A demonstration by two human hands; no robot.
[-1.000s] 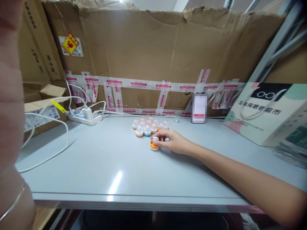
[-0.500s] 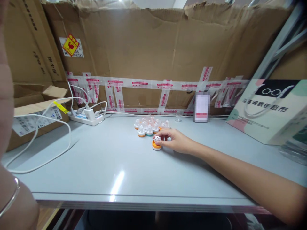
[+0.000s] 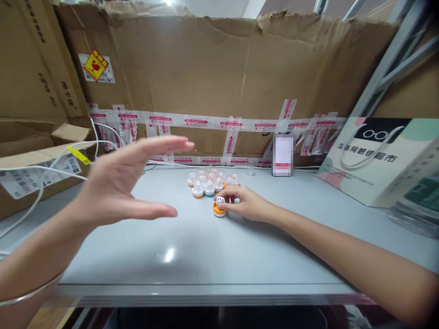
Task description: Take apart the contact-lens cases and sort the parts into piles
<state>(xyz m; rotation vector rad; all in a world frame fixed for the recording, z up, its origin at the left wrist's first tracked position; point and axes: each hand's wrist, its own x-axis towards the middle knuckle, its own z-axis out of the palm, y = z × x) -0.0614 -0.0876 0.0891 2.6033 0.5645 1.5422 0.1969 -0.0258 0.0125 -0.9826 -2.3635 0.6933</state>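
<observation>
Fingers of the right hand (image 3: 245,204) pinch a small orange-based cap (image 3: 219,208) that sits on the grey desk (image 3: 206,246); the thumb and forefinger close on its white latticed top while the other fingers curl loosely behind. The cap stands upright, touching the desk, at the fingertips of that hand. Just beyond the hand, a cluster of like caps (image 3: 210,182) stands packed together, most with clear tops and orange bases, one with a teal base; the cluster lies near the held cap but apart from it.

The left hand (image 3: 126,183) hovers in the air to the left of the right hand, wide open, fingers straight and together, thumb spread below them, holding nothing. A thin bangle (image 3: 30,292) shows at that wrist, blurred at the lower edge.

Behind both hands a cardboard wall (image 3: 206,73) rises, patched with strips of printed tape (image 3: 212,122). A small blurred card (image 3: 283,155) leans against it, beyond the right hand. Off to the right of the right arm lies a paper bag (image 3: 377,160) with glasses printed on it. Left of the left hand, white cables (image 3: 51,157) run over a cardboard box (image 3: 37,169)
</observation>
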